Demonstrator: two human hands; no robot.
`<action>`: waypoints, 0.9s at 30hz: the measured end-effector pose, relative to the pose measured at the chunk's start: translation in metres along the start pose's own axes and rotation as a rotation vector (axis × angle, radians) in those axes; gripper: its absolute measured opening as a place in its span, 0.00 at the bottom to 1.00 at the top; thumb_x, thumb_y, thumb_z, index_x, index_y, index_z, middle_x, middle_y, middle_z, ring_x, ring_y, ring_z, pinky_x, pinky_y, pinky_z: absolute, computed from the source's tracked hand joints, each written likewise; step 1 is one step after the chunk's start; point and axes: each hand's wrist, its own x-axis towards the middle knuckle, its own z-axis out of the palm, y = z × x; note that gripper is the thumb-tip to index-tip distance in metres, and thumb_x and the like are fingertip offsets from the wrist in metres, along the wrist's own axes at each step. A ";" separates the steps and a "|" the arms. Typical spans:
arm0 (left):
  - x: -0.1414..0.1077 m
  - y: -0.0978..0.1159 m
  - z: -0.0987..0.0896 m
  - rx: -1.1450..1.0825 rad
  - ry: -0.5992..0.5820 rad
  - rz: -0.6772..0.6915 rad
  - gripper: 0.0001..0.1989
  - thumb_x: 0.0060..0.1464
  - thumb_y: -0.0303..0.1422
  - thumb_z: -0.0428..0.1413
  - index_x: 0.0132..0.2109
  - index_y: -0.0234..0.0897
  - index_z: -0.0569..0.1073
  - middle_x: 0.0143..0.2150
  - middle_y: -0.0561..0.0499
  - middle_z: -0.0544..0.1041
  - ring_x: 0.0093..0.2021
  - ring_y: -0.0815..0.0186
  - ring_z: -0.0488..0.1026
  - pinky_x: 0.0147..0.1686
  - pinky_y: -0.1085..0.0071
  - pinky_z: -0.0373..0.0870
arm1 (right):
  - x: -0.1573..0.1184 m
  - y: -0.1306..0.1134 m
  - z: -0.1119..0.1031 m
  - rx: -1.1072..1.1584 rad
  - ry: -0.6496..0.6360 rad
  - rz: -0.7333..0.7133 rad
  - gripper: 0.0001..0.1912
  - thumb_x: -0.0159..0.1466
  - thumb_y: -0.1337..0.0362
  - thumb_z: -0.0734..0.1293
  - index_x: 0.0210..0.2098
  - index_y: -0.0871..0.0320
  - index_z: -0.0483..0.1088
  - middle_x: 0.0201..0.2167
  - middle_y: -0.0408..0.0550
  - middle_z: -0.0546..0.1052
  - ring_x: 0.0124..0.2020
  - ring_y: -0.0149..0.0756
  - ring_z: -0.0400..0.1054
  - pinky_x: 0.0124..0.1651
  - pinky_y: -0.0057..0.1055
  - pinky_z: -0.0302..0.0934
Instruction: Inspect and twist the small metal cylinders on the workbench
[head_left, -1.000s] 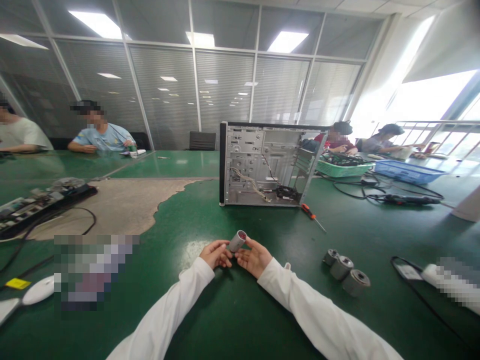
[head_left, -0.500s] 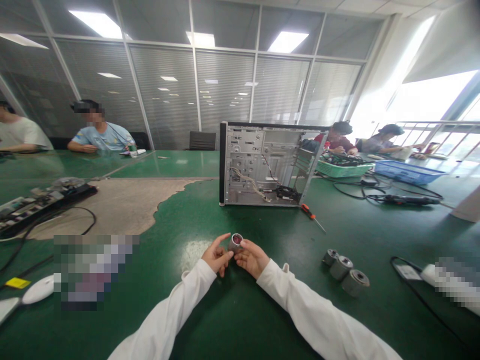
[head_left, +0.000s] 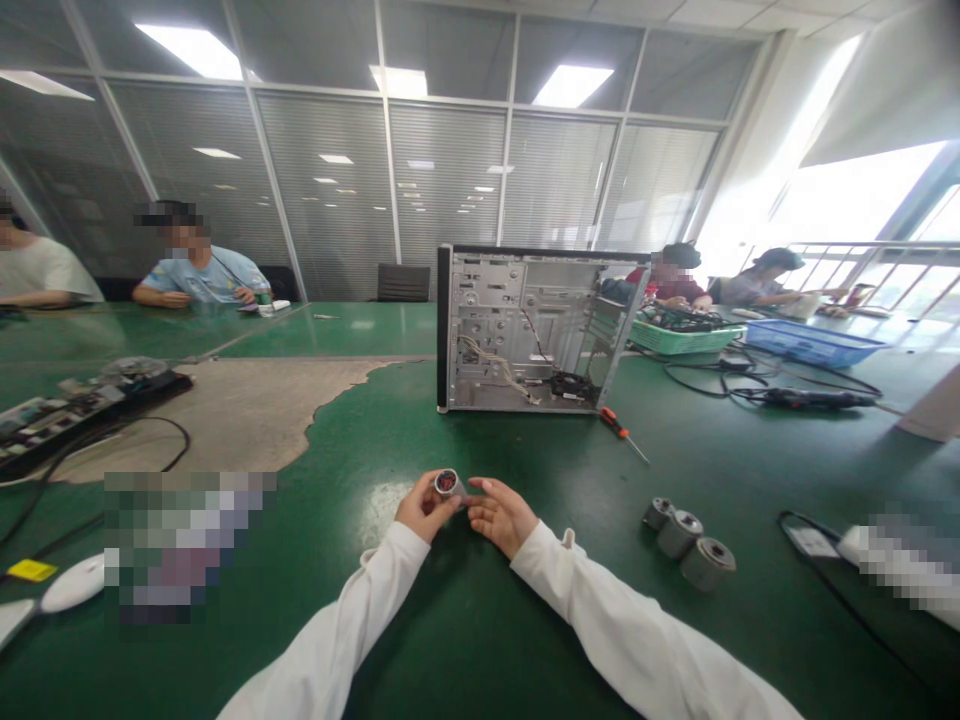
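My left hand [head_left: 420,512] is closed around a small metal cylinder [head_left: 448,485], its open end tilted up towards me and reddish material showing inside. My right hand [head_left: 505,518] is just to the right of it, fingers apart and half curled, with the fingertips close to the cylinder's side; whether they touch it I cannot tell. Three similar metal cylinders, a small one [head_left: 658,514], a middle one [head_left: 681,535] and a larger one [head_left: 709,565], stand in a slanting row on the green table [head_left: 555,610] to the right.
An open computer case [head_left: 517,330] stands ahead, with an orange-handled screwdriver [head_left: 624,434] beside it. Farther right are a green basket [head_left: 686,340], a blue basket [head_left: 817,346] and cables. Electronic parts [head_left: 90,400] lie at left. Several people sit around the table.
The metal cylinder has moved a little left and passed from the right hand's fingers into my left hand's grip. My right hand has let go and its fingers have opened.
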 end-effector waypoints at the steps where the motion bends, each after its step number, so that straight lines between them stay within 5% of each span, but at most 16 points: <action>1: 0.000 0.001 0.000 -0.007 0.012 -0.018 0.20 0.35 0.36 0.59 0.38 0.34 0.66 0.21 0.56 0.70 0.16 0.76 0.59 0.17 0.78 0.53 | 0.000 0.000 0.000 0.001 -0.002 0.001 0.14 0.49 0.60 0.66 0.34 0.59 0.65 0.23 0.46 0.73 0.22 0.28 0.66 0.25 0.25 0.58; 7: 0.000 0.007 -0.002 -0.050 0.007 -0.092 0.21 0.37 0.39 0.57 0.38 0.35 0.61 0.17 0.60 0.66 0.09 0.78 0.56 0.09 0.80 0.49 | 0.000 0.000 -0.002 0.012 -0.008 -0.010 0.14 0.49 0.61 0.66 0.35 0.59 0.65 0.25 0.47 0.73 0.22 0.27 0.66 0.25 0.25 0.59; 27: 0.006 -0.004 -0.011 -0.101 -0.181 -0.139 0.26 0.44 0.49 0.47 0.44 0.34 0.59 0.21 0.53 0.72 0.19 0.67 0.71 0.16 0.78 0.57 | 0.000 0.004 0.000 -0.069 -0.053 -0.157 0.18 0.46 0.64 0.68 0.36 0.56 0.62 0.39 0.46 0.68 0.32 0.38 0.70 0.26 0.26 0.60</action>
